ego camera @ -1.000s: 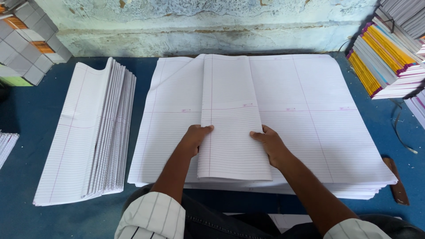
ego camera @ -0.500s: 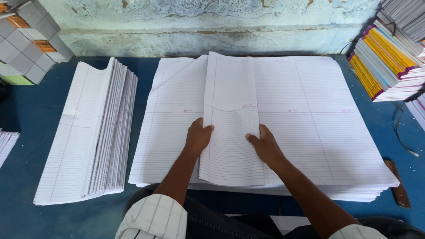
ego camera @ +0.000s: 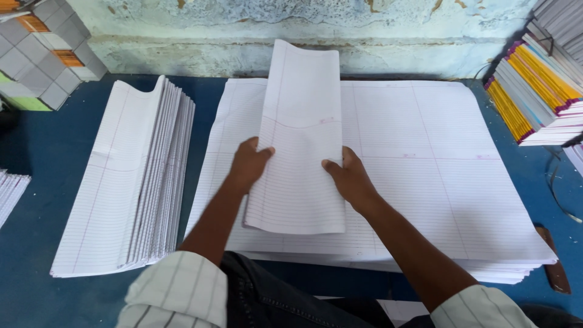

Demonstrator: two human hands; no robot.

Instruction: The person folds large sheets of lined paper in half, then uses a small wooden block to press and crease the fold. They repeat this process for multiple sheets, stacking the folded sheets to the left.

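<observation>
A folded strip of white ruled paper (ego camera: 300, 140) is lifted off a big stack of flat ruled sheets (ego camera: 437, 170) on the blue table (ego camera: 36, 164). My left hand (ego camera: 248, 165) grips the strip's left edge and my right hand (ego camera: 347, 177) grips its right edge, both about halfway up. The strip's upper end curls up toward the wall. To the left lies a fanned pile of folded ruled strips (ego camera: 130, 182).
Stacks of bound notebooks with yellow and purple edges (ego camera: 537, 91) stand at the right. Grey and orange block stacks (ego camera: 45, 58) sit at the back left. More ruled paper (ego camera: 11, 191) pokes in at the left edge. A brown flat tool (ego camera: 554, 267) lies near the front right.
The folded strip has been raised from the flat stack and pushed away from me, its top now standing up. Both hands moved up along its edges.
</observation>
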